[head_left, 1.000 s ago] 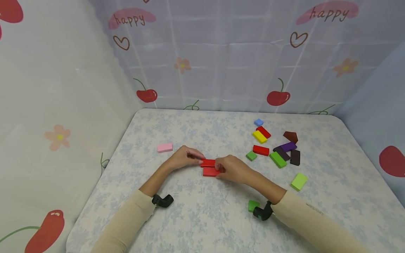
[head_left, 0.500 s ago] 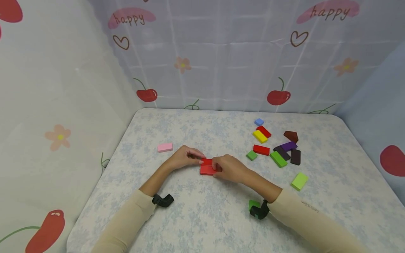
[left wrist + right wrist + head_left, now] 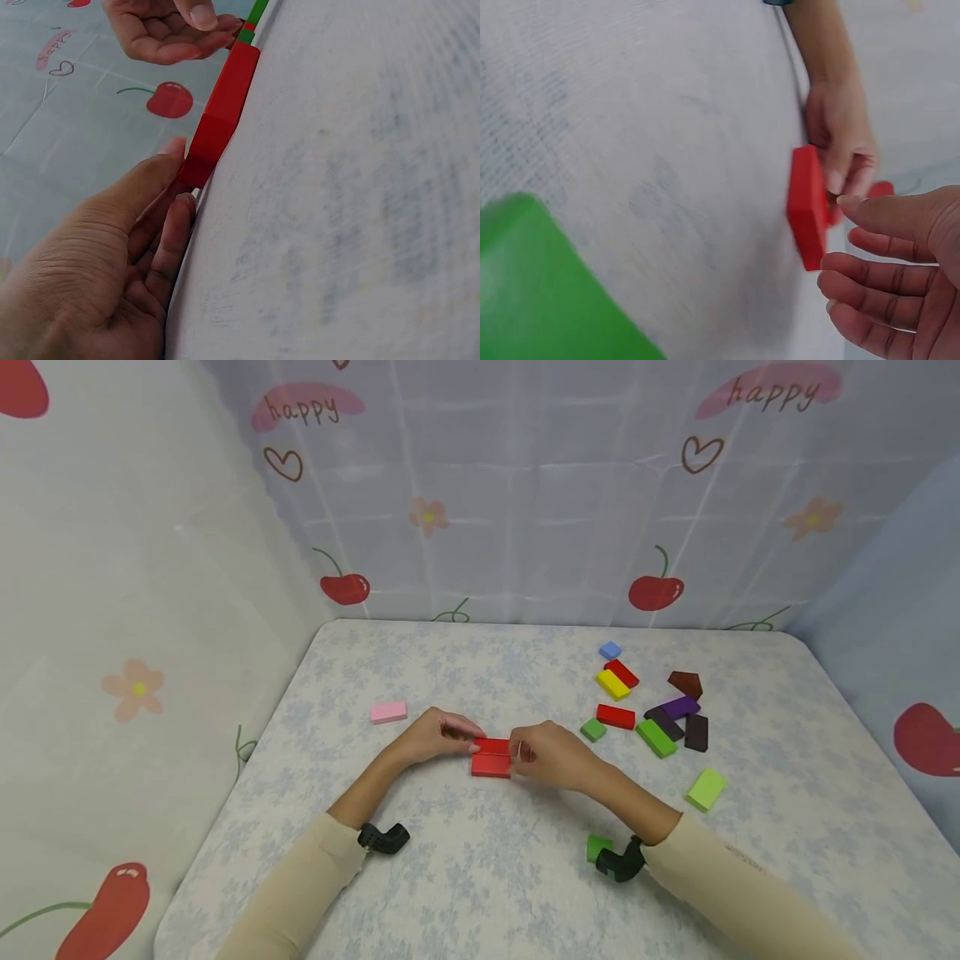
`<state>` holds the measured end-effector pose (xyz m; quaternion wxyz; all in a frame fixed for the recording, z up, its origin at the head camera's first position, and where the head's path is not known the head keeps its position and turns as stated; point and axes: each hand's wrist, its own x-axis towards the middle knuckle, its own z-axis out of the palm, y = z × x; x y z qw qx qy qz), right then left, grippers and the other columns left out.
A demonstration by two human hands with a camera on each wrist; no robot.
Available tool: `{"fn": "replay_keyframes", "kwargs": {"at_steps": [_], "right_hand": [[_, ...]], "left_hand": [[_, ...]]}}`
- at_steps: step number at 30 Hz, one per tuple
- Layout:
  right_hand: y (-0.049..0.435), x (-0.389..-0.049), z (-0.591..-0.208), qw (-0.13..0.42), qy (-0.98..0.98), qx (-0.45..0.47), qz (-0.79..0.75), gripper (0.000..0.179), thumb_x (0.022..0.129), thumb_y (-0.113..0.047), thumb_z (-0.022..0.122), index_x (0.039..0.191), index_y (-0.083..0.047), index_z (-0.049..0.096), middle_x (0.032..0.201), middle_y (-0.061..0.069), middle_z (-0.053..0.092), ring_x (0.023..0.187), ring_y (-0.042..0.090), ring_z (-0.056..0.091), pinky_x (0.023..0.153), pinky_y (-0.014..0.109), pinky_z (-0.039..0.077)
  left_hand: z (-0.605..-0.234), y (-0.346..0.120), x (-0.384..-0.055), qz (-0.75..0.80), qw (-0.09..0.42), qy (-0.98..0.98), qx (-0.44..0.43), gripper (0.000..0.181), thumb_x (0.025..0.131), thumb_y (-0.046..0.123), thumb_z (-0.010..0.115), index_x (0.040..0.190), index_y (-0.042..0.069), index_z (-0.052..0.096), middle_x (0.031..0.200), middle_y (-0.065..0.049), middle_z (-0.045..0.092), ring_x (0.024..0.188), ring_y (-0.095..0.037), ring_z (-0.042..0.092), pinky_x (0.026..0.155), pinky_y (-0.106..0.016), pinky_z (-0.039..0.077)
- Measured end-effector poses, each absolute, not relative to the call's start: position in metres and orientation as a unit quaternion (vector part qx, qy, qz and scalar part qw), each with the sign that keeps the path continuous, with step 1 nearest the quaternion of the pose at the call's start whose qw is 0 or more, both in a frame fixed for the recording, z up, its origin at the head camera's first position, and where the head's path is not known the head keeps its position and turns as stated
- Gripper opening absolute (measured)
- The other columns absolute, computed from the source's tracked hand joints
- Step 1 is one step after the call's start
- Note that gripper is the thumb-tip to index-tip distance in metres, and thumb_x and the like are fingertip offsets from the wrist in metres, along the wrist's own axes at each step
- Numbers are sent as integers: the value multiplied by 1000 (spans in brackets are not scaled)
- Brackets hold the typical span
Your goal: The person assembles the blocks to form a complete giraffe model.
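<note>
Two red blocks lie side by side with long edges together: a far red block and a near red block. My left hand pinches the left end of the far one between thumb and fingers. At the right end is my right hand, its fingers loosely bent. In the right wrist view, the right hand has thumb and fingers spread apart, holding nothing, close beside the red block. The left wrist view shows the left hand at the block's end.
A pink block lies left. Several loose blocks lie right, including yellow, red, purple and lime green. A green block sits near the right wrist's black camera. Curtains stand behind the table.
The near red block has slid left, lining up with the far one. My right hand moved left with it, then drew slightly back right and loosened its fingers. The left hand stays put.
</note>
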<state>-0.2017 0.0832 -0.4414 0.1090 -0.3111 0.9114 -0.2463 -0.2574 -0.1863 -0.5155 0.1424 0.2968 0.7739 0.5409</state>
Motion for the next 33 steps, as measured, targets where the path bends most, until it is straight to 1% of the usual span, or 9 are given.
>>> {"fn": "replay_keyframes", "kwargs": {"at_steps": [6, 10, 14, 20, 24, 28, 33], "right_hand": [[116, -197, -429, 81, 919, -264, -282, 16, 88, -19, 82, 97, -11, 71, 78, -6, 63, 71, 12, 57, 63, 26, 51], [142, -195, -430, 54, 925, -237, -291, 15, 88, -18, 82, 96, -12, 71, 78, -6, 63, 72, 13, 57, 61, 26, 51], [168, -194, -434, 25, 933, -212, -289, 13, 87, -15, 82, 94, -12, 72, 79, -5, 64, 74, 14, 58, 62, 25, 52], [209, -187, -438, -7, 947, -166, -275, 11, 88, -14, 81, 95, -10, 73, 79, -4, 65, 75, 16, 61, 61, 28, 51], [235, -185, -443, -29, 955, -143, -257, 14, 87, -14, 82, 94, -8, 72, 80, -1, 67, 73, 18, 62, 62, 33, 53], [254, -185, -446, -31, 967, -106, -230, 18, 87, -15, 82, 97, -5, 73, 84, 5, 69, 74, 22, 62, 63, 38, 54], [266, -187, -449, -5, 978, -65, -196, 25, 86, -19, 82, 100, -2, 72, 89, 10, 69, 74, 24, 60, 60, 38, 52]], "left_hand": [[-518, -189, -258, 542, 145, 769, 306, 26, 85, 13, 84, 111, 12, 80, 109, -3, 75, 74, -12, 56, 64, -23, 46], [-520, -190, -257, 540, 144, 771, 306, 28, 85, 14, 84, 113, 12, 80, 107, -3, 75, 70, -12, 55, 61, -23, 44], [-519, -189, -257, 540, 147, 770, 306, 29, 85, 16, 85, 113, 13, 80, 105, -2, 75, 68, -11, 55, 59, -22, 44], [-520, -188, -257, 536, 150, 772, 305, 28, 85, 17, 85, 112, 16, 80, 98, -1, 75, 67, -11, 55, 58, -22, 43], [-520, -188, -256, 538, 156, 771, 302, 29, 84, 16, 85, 113, 15, 80, 96, -2, 75, 68, -11, 55, 58, -22, 44], [-519, -188, -255, 542, 154, 768, 305, 31, 84, 13, 85, 114, 12, 79, 96, -5, 75, 68, -12, 56, 59, -23, 45], [-519, -188, -255, 546, 152, 765, 306, 32, 84, 10, 84, 115, 8, 78, 100, -8, 75, 69, -13, 56, 59, -23, 46]]}}
